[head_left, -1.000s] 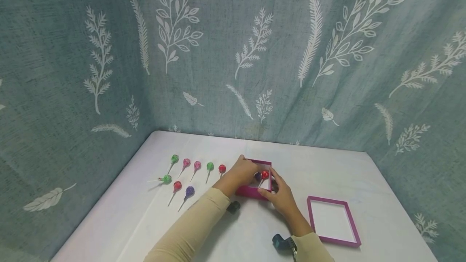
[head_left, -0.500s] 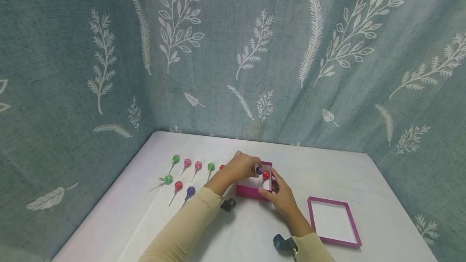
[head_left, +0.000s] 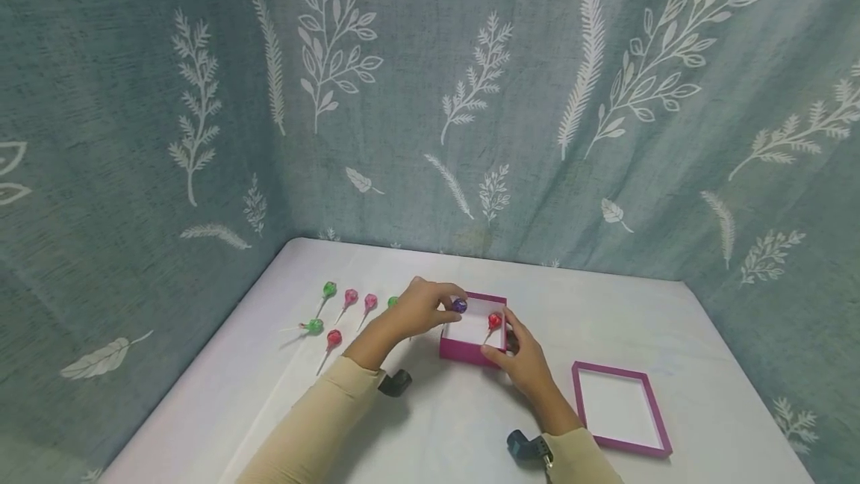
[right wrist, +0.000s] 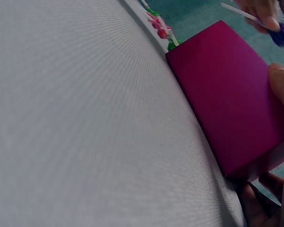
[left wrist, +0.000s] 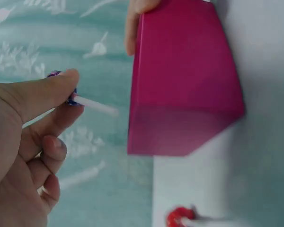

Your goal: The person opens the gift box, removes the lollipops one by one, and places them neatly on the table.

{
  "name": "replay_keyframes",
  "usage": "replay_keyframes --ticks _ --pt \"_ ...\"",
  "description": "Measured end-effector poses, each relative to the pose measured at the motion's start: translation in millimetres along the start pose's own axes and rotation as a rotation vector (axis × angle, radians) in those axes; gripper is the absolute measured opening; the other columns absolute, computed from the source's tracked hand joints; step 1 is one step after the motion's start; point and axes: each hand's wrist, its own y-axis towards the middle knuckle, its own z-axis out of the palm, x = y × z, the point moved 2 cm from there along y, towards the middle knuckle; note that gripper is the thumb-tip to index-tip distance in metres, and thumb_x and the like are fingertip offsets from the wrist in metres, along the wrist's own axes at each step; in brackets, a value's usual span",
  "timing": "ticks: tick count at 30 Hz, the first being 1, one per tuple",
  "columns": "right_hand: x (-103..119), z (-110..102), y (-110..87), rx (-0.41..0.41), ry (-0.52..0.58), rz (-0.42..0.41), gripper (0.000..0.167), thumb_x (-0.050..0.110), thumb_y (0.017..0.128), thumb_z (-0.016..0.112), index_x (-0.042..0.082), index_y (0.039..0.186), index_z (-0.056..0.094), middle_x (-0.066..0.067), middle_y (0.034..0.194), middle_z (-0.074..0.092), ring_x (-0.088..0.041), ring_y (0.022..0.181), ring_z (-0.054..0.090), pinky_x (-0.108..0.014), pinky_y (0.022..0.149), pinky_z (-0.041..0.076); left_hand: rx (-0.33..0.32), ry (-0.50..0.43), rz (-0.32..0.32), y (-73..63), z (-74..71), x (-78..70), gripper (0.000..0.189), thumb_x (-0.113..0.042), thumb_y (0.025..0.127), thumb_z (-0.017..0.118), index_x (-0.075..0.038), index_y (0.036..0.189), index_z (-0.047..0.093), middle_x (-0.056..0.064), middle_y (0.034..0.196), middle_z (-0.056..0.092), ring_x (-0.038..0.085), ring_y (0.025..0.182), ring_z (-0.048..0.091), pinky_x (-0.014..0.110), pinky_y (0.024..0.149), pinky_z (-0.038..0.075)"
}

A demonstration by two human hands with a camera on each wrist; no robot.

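Observation:
A purple-wrapped lollipop (head_left: 460, 305) is pinched between the thumb and fingertips of my left hand (head_left: 418, 308), over the left side of an open magenta box (head_left: 465, 352). In the left wrist view the lollipop's white stick (left wrist: 95, 105) points toward the box, apart from it. My right hand (head_left: 528, 366) grips the box at its right side, thumb toward the front corner. A red lollipop (head_left: 494, 321) lies inside the box by the right wall. The right wrist view shows the box's outer side (right wrist: 236, 99) under my right thumb.
On the table's left lie several lollipops: green (head_left: 329, 290), pink (head_left: 351, 296) and red (head_left: 334, 337), with some partly hidden by my left arm. The magenta-rimmed lid (head_left: 657, 413) lies at the right, white inside facing up. A patterned curtain (head_left: 403, 95) stands behind the table.
My left hand has risen out of the box and moved left, lifting the purple lollipop with it. The right hand keeps its hold on the box, and the red lollipop stays inside.

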Motion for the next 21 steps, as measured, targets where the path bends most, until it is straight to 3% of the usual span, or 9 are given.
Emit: replay_keyframes --ticks 4,8,14,21 --pt "-0.4 0.0 0.4 0.004 0.011 0.016 0.097 0.053 0.074 0.079 0.028 0.154 0.030 -0.015 0.152 0.035 -0.039 0.136 0.037 -0.057 0.104 0.031 -0.021 -0.165 -0.107 -16.0 -3.2 15.6 0.029 -0.022 0.084 0.078 -0.022 0.111 0.069 -0.010 0.081 0.068 0.010 0.072 0.060 0.032 0.063 0.050" --pt "-0.8 0.4 0.1 0.006 0.027 0.004 0.096 0.050 0.075 0.080 0.028 0.154 0.030 -0.016 0.152 0.035 -0.039 0.135 0.038 -0.056 0.104 0.032 -0.053 -0.239 -0.166 -33.1 -4.9 29.3 0.029 -0.021 0.084 0.078 -0.020 0.110 0.068 -0.010 0.082 0.067 0.011 0.075 0.061 0.031 0.064 0.049" --pt "0.2 1.8 -1.4 0.016 0.025 0.000 0.095 0.048 0.076 0.080 0.026 0.154 0.030 -0.016 0.152 0.036 -0.038 0.134 0.039 -0.055 0.103 0.033 -0.084 -0.294 -0.198 -60.6 -7.9 43.0 0.027 -0.019 0.087 0.075 -0.017 0.113 0.067 -0.009 0.087 0.069 0.012 0.081 0.061 0.035 0.067 0.049" --pt "1.5 0.1 -0.2 0.025 0.016 0.009 0.095 0.049 0.076 0.079 0.023 0.154 0.030 -0.017 0.152 0.036 -0.039 0.135 0.037 -0.055 0.103 0.033 -0.109 -0.219 -0.293 -84.2 -9.3 54.3 0.026 -0.019 0.086 0.076 -0.020 0.110 0.068 -0.010 0.084 0.067 0.011 0.074 0.059 0.032 0.062 0.048"
